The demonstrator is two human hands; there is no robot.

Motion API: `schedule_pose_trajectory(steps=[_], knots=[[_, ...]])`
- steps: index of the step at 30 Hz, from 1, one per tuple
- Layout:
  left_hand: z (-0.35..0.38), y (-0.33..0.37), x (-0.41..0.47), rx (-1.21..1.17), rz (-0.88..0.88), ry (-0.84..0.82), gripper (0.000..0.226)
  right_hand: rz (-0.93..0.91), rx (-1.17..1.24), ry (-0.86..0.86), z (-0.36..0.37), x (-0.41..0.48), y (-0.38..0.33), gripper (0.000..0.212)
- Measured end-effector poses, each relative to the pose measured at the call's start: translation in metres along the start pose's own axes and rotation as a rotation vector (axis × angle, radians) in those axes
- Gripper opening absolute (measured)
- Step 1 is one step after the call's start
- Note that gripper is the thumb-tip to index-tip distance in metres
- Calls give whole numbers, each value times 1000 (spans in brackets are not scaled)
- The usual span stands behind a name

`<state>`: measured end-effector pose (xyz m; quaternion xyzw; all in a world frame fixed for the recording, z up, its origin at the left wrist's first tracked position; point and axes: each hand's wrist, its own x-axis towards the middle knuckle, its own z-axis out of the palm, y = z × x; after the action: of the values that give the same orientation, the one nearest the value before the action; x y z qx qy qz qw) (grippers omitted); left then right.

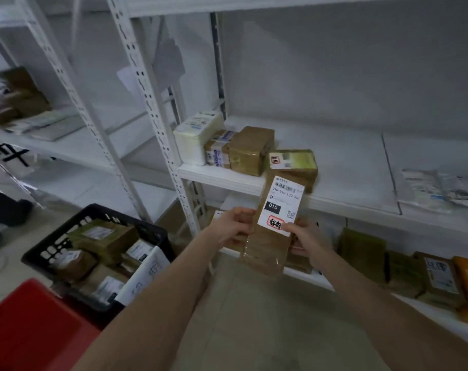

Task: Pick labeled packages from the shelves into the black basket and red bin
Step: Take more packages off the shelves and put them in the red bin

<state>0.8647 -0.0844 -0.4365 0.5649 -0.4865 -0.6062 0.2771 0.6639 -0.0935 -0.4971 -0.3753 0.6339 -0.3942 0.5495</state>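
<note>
Both hands hold a brown package with a white label upright in front of the shelves: the left hand grips its left edge, the right hand pinches its right edge, thumb on the label. Down to the left, the black basket holds several labeled brown boxes and white parcels. The red bin sits just beside it; its inside is not visible.

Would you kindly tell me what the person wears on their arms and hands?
Nothing visible: the left hand and right hand are bare, with no gloves or watch, and both forearms show no sleeve up to the picture's edge.
</note>
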Motion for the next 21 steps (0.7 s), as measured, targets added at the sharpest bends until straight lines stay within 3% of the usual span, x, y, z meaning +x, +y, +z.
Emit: schedule_pose_trajectory(steps=[7,12,21], knots=[[-33,-22,-11,13,55,19,56,16,11,23,40,-11,2,44],[-6,-4,6,12,96,3,61,-28,52,66,15,-9,-19,21],[38,26,36,-64,94,97,61,-85,-23,48,-26,11,-53,42]])
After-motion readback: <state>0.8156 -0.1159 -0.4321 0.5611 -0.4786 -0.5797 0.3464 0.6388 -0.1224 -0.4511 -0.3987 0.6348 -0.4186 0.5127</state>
